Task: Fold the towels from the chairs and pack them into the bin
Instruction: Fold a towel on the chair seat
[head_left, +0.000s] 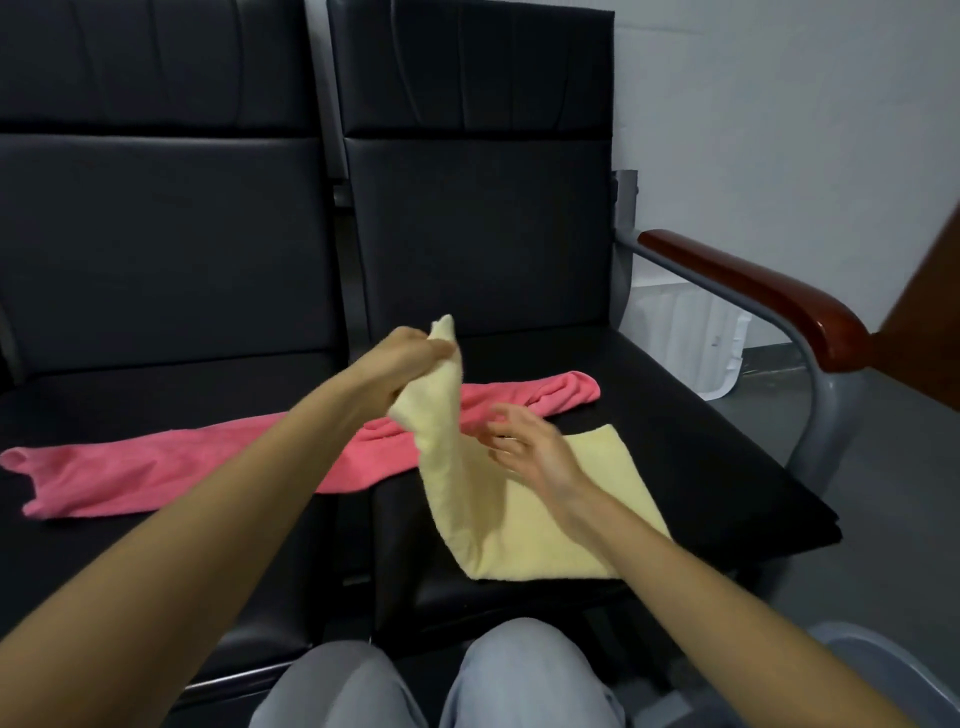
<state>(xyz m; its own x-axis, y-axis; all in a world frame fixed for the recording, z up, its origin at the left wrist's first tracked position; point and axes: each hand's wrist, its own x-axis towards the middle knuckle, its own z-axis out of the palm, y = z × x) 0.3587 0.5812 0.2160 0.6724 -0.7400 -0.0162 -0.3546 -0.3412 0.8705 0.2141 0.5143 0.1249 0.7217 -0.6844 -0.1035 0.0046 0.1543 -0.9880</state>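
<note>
A pale yellow towel (524, 525) lies partly on the right black chair seat (675, 415). My left hand (400, 364) grips one corner of it and holds that end lifted above the seat. My right hand (524, 441) hovers beside the raised fold with fingers spread and loosely bent, holding nothing. A pink towel (156, 473) stretches unfolded across both seats behind the yellow one. The rim of a grey bin (893, 670) shows at the bottom right corner.
Two black chairs (171, 249) stand side by side against a pale wall. The right chair has a grey metal frame with a red-brown armrest (753, 291). A white plastic container (691, 332) sits on the floor beyond it. My knees in grey trousers (431, 680) are below.
</note>
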